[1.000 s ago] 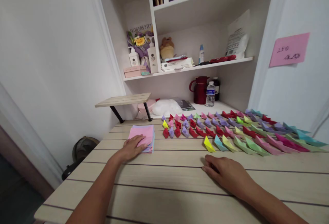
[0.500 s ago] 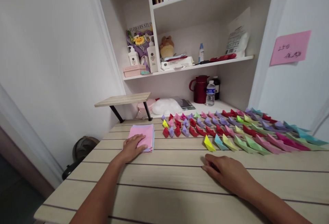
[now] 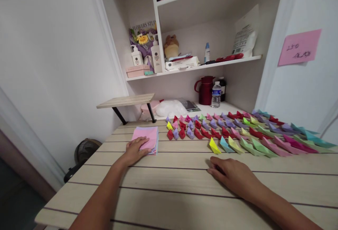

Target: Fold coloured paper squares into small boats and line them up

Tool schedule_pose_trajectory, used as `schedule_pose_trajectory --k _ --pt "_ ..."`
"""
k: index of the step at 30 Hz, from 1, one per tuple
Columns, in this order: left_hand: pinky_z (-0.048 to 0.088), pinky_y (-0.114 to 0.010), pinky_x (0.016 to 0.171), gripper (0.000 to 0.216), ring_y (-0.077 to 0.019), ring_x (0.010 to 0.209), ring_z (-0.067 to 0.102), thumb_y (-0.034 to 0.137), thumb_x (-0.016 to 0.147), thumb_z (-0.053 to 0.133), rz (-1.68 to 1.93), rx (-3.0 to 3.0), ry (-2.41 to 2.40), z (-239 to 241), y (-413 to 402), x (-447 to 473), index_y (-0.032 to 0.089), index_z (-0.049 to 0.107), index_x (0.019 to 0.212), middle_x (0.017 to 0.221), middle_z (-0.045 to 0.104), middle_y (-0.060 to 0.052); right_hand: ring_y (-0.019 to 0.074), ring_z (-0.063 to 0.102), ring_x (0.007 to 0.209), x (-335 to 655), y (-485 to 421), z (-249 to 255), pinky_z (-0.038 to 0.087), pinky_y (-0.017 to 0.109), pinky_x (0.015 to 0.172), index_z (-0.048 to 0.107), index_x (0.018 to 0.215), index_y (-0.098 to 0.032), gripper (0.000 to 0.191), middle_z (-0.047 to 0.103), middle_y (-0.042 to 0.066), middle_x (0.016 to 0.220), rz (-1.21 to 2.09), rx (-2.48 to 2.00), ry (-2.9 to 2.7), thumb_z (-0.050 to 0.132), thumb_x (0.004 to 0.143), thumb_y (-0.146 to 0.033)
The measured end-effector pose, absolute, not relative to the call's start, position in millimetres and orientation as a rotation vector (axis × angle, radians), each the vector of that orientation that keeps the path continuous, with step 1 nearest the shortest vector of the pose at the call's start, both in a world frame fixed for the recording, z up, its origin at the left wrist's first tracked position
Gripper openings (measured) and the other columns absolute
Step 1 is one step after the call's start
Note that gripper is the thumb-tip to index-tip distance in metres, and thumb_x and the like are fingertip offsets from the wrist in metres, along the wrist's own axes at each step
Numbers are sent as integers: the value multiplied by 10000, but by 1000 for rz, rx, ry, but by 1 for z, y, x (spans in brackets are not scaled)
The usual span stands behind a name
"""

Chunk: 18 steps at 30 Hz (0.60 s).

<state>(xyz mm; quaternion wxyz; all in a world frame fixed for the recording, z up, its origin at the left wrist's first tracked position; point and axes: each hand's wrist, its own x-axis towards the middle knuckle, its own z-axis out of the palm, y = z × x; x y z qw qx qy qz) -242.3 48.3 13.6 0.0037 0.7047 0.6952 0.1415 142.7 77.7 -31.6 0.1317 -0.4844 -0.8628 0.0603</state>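
Note:
My left hand [image 3: 136,151] lies over the lower left part of a stack of coloured square paper [image 3: 149,135], a pink sheet on top. Its fingers are stretched out, and the thumb reaches along the stack's near edge. On the tabletop to the right rests my right hand [image 3: 229,173], loosely curled, thumb and forefinger apart, with nothing in it. Just beyond its fingers stand a yellow paper boat [image 3: 214,146] and a blue paper boat [image 3: 226,145]. Several rows of folded boats, among them a pink paper boat [image 3: 276,147], spread behind and to the right.
A small raised wooden shelf [image 3: 126,100] on black legs stands at the table's back left. Behind the boats are a dark red jug [image 3: 206,91] and a water bottle [image 3: 216,95]. A pink note [image 3: 299,47] is stuck to the right wall. The slatted table [image 3: 169,207] extends toward me.
The view has shifted very slightly. Both hands stay in practically the same places, and the paper stack and boats have not moved.

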Motion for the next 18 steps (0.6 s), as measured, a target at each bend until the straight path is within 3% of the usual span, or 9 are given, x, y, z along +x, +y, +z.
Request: schedule_pose_trajectory --k 18 --pt "499 -498 967 374 -245 1152 585 381 920 592 595 2229 2035 10 52 -252 207 571 1251 1332 570 -94 246 622 683 144 79 -32 232 283 556 569 811 -243 196 707 39 750 178 -1393 -2521 482 935 -366"
